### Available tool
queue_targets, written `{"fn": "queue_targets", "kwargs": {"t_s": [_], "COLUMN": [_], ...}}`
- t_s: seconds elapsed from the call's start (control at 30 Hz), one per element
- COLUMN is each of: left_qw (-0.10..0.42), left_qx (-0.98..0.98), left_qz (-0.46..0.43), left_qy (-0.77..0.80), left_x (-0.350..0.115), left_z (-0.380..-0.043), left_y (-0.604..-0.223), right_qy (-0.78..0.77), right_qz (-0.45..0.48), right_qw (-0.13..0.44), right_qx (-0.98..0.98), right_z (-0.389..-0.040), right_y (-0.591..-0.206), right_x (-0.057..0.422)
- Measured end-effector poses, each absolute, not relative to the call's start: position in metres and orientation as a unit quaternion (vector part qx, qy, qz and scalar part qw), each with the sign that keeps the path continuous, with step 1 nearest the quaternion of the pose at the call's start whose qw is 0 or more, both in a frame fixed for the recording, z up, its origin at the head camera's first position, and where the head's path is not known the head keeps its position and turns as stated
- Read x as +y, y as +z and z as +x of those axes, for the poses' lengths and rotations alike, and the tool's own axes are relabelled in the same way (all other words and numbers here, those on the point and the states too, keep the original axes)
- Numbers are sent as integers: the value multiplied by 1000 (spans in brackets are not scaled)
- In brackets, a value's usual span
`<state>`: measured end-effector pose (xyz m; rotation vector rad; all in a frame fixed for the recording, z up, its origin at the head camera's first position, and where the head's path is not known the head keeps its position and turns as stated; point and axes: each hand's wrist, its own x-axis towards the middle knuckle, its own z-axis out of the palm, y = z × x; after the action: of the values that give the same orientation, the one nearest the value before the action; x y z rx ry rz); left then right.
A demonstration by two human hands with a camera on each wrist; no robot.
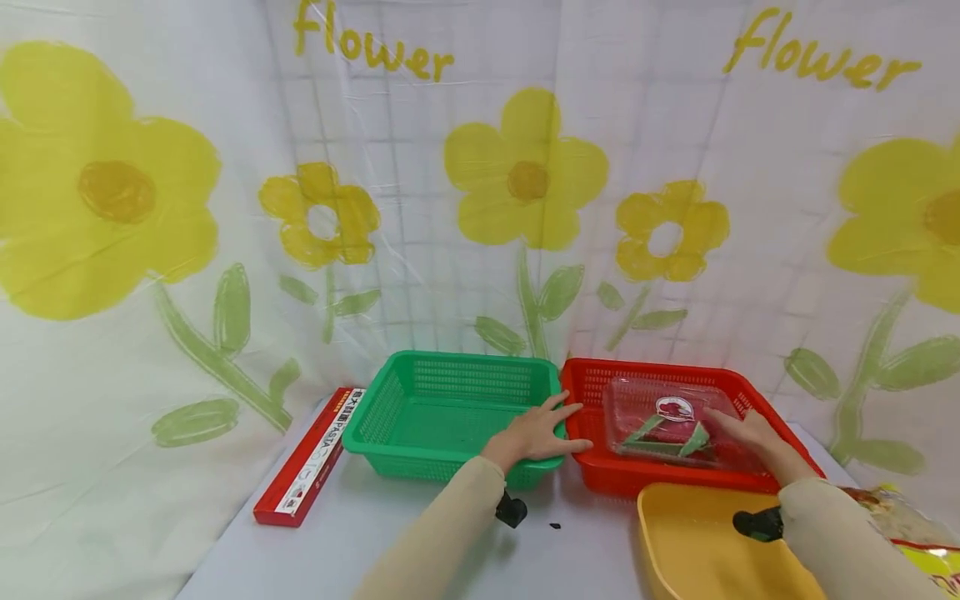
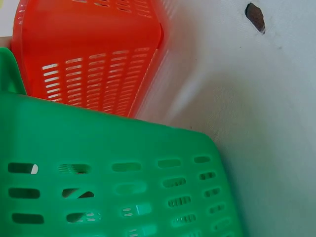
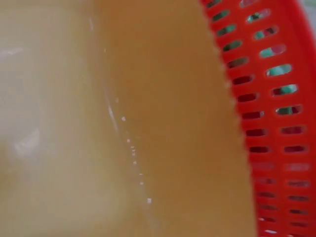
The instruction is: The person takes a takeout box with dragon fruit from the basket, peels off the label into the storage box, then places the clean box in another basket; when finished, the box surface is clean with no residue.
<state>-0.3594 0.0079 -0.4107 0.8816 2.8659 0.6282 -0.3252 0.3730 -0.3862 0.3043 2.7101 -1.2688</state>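
Observation:
My left hand (image 1: 531, 433) lies over the right rim of the green basket (image 1: 450, 467), its fingers spread toward the red basket (image 1: 622, 479). In the left wrist view the green basket's slotted wall fills the lower part and the hand is out of sight. A clear plastic box (image 1: 637, 404) with a round red-and-white label and green pieces showing sits inside the red basket. My right hand (image 1: 753, 437) reaches over the right part of this box, its extended fingers at the lid. The right wrist view does not show the hand.
A yellow tub (image 1: 697, 533) stands in front of the red basket, under my right forearm. A red pasta box (image 1: 307, 467) lies left of the green basket. A plastic bag (image 1: 915, 533) is at far right. A small dark scrap (image 1: 555, 526) lies on the white table.

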Motion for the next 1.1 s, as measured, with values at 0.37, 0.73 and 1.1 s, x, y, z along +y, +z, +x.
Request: {"fn": "queue_targets", "kwargs": {"t_s": [0.37, 0.73, 1.1], "left_qw": [31, 15, 9], "left_qx": [935, 934, 927], "left_qz": [292, 299, 309], "left_qy": [197, 196, 212], "left_x": [12, 7, 3], "left_z": [-359, -360, -356], "left_y": [-404, -413, -409], "right_qy": [-673, -673, -694], "right_qz": [113, 126, 123], "right_qw": [190, 153, 132], "right_qx": [706, 712, 697], "right_z": [-327, -328, -320], "right_y": [-400, -402, -395], "right_x": [397, 395, 398]}}
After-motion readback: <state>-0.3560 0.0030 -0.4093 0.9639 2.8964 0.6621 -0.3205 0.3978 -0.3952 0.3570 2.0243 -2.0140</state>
